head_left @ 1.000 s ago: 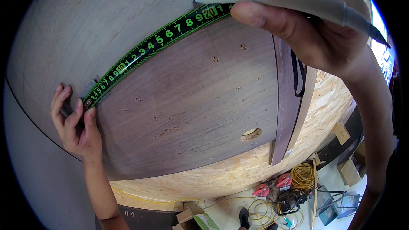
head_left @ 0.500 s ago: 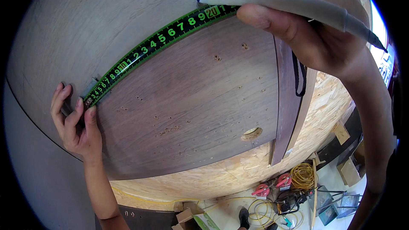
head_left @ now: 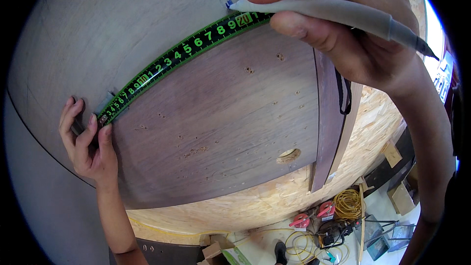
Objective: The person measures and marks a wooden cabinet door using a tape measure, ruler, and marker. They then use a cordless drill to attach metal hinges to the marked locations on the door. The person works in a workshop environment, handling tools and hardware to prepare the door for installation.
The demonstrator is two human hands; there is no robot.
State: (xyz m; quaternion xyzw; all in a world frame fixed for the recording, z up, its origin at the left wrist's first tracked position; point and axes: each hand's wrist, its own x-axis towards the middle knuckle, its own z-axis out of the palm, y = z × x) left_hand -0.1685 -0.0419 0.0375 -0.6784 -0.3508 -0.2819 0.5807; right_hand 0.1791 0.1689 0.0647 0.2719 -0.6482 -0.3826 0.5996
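A black tape measure blade [head_left: 187,48] with green numerals lies bowed across a greyish-brown wooden panel [head_left: 225,122]. My left hand [head_left: 93,149] pinches its end between thumb and forefinger; the other fingers rest against the panel. In my right hand [head_left: 363,34] is a grey double-ended marker [head_left: 324,10], held between thumb and fingers. Its pale tip touches the panel beside a small blue mark [head_left: 229,3], just above the blade. The blade runs under my right thumb, where its far part is hidden. A black strap loop [head_left: 345,93] hangs below that hand.
The panel has a round hole [head_left: 288,155] and several small pits. A brown board [head_left: 328,122] stands along its right edge, by chipboard [head_left: 235,211]. On the floor are coiled yellow cable [head_left: 347,203], red reels [head_left: 300,221], a black machine [head_left: 333,235] and cardboard boxes [head_left: 405,194].
The marker tip stays by the blue mark, while my right hand and the pen's rear end shift slightly left. My left hand keeps its pinch on the blade end.
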